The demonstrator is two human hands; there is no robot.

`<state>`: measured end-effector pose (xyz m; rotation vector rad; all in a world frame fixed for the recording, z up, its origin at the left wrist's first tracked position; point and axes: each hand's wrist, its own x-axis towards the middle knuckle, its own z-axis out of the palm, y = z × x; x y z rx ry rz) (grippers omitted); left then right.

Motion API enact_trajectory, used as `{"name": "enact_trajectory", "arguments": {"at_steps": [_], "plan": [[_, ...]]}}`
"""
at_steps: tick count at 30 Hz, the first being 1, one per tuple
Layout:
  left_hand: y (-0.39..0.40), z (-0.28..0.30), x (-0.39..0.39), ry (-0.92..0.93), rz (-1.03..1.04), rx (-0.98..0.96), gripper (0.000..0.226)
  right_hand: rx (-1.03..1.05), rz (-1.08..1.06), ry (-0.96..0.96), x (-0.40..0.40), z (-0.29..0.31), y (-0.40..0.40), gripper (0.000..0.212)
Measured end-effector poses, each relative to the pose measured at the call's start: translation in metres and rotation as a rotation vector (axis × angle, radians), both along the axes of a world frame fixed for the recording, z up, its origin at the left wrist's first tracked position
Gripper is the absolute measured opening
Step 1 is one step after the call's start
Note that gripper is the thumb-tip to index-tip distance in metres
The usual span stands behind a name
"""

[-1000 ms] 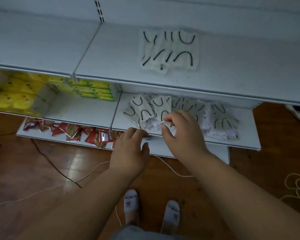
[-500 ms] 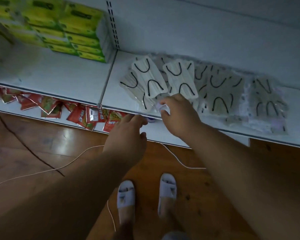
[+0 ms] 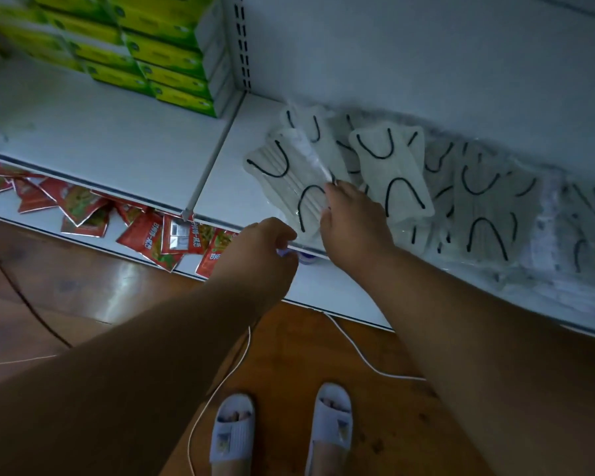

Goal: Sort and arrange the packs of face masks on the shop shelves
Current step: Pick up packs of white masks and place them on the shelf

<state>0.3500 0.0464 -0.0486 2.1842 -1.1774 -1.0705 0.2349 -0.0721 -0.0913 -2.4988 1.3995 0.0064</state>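
Several clear packs of white face masks with black ear loops lie jumbled along the white shelf (image 3: 227,197). The leftmost pack (image 3: 285,180) lies tilted near the shelf's front edge, and another pack (image 3: 392,173) lies to its right. My right hand (image 3: 354,225) rests on the leftmost pack and pinches its plastic edge between fingertips. My left hand (image 3: 258,252) hangs at the shelf's front edge just left of it, fingers curled; whether it grips anything is hidden.
Green and yellow boxes (image 3: 165,60) are stacked at the back of the neighbouring shelf bay on the left. Red snack sachets (image 3: 152,235) lie scattered on the lower shelf. A white cord (image 3: 361,359) trails over the wooden floor by my slippered feet.
The view has dropped and closed in on the lower mask shelf. My right hand moved from the pile's front onto the leftmost pack and took hold of its edge.
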Motion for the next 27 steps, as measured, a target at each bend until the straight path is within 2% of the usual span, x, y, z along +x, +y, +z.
{"name": "enact_trajectory", "arguments": {"at_steps": [1, 3, 5, 6, 7, 9, 11, 13, 15, 17, 19, 22, 25, 27], "plan": [[-0.004, 0.002, -0.001, 0.138, 0.094, 0.019, 0.021, -0.005, -0.032, -0.11, -0.004, 0.007, 0.005, 0.045], [-0.014, 0.008, -0.003, 0.586, 0.368, 0.049, 0.024, 0.071, -0.021, -0.329, -0.015, 0.022, 0.024, 0.037], [-0.024, 0.014, -0.004, 1.008, 0.58, 0.034, 0.04, 0.238, 0.053, -0.452, -0.025, 0.034, 0.048, 0.028], [-0.03, 0.014, -0.007, 1.08, 0.6, 0.037, 0.051, 0.309, 0.079, -0.481, -0.03, 0.036, 0.057, 0.024], [-0.034, 0.013, -0.01, 1.037, 0.591, 0.064, 0.057, 0.358, 0.083, -0.508, -0.034, 0.035, 0.062, 0.022], [-0.042, 0.009, -0.017, 0.8, 0.617, 0.103, 0.043, 0.372, 0.047, -0.551, -0.04, 0.031, 0.06, 0.021], [-0.047, -0.002, -0.021, 0.632, 0.687, 0.126, 0.022, 0.212, 0.011, -0.485, -0.045, 0.023, 0.043, 0.027], [-0.048, -0.007, -0.027, 0.582, 0.725, 0.154, 0.011, 0.041, -0.006, -0.204, -0.052, 0.013, 0.018, 0.034], [-0.048, -0.009, -0.032, 0.638, 0.713, 0.168, 0.013, 0.069, -0.024, 0.125, -0.062, 0.004, -0.006, 0.044], [-0.051, -0.011, -0.037, 0.701, 0.723, 0.177, 0.017, 0.152, -0.053, 0.272, -0.071, -0.004, -0.02, 0.049], [-0.054, -0.01, -0.04, 0.71, 0.73, 0.181, 0.019, 0.123, -0.068, 0.222, -0.075, -0.007, -0.025, 0.049], [-0.057, -0.01, -0.042, 0.623, 0.657, 0.164, 0.017, 0.006, -0.135, -0.035, -0.076, 0.0, -0.019, 0.043], [-0.059, -0.008, -0.044, 0.384, 0.493, 0.144, 0.02, 0.064, -0.231, -0.285, -0.074, 0.01, -0.004, 0.039], [-0.064, -0.005, -0.047, 0.385, 0.479, 0.141, 0.031, 0.124, -0.234, -0.364, -0.07, 0.017, 0.005, 0.04]]}}
